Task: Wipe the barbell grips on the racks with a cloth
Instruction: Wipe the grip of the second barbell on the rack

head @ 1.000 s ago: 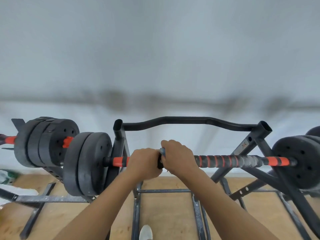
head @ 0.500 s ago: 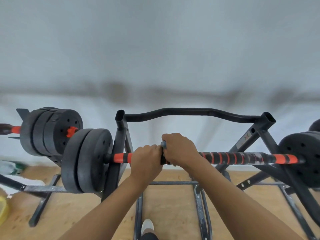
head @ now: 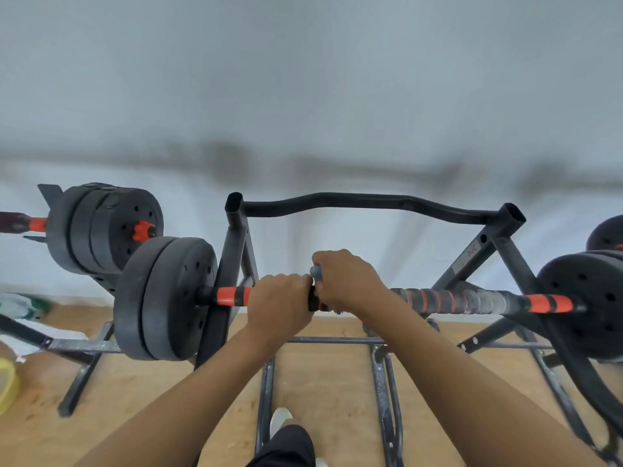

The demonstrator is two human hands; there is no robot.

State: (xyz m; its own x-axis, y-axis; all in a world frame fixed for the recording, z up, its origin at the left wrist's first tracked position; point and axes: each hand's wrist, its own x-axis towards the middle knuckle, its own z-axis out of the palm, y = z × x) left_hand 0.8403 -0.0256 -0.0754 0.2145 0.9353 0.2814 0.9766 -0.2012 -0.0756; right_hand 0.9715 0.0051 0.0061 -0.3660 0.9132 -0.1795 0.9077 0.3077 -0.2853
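Grey cloth (head: 316,272) in your right hand (head: 347,281) wraps the barbell grip (head: 455,301) beside your clenched left hand (head: 279,303); smears toward the rack's (head: 505,237) right edge look unwiped.

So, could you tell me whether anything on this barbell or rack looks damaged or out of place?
The barbell grip, right of the right hand, looks scuffed and whitish, its red bands dulled. White smears also mark the rack's floor bars. Nothing looks askew.
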